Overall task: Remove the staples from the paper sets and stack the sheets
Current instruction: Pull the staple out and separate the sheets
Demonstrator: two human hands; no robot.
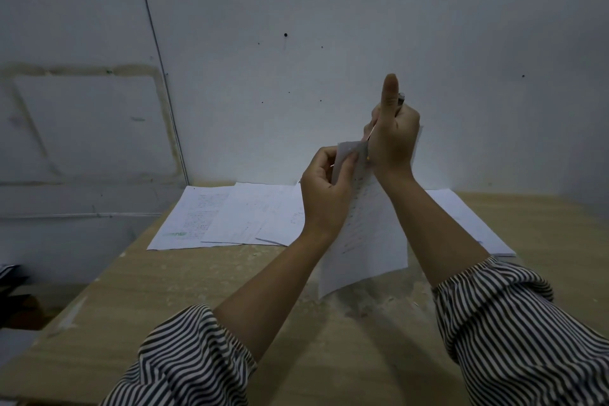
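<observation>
Paper set [365, 234] hangs in the air above the wooden table [204, 277], held up between both raised hands with its lower edge drooping toward the tabletop. Both forearms reach up and forward out of striped sleeves [514, 323]. The left hand [326, 188] has its fingers curled and pinches the folded-over top corner of the sheets between thumb and fingertips. The right hand [392, 138] sits just above and beside it, fingers closed, thumb pointing straight up; it grips a small tool [401, 98] of which only a metallic tip shows past the thumb, so what kind it is cannot be told. A thin reddish sliver shows at the paper's corner by the right palm; whether it is part of the tool is unclear. Any staple is too small to make out. On the table behind the hands lie loose sheets [227, 217] fanned and overlapping to the left, and a paper stack [468, 224] to the right, partly hidden by the right forearm.
</observation>
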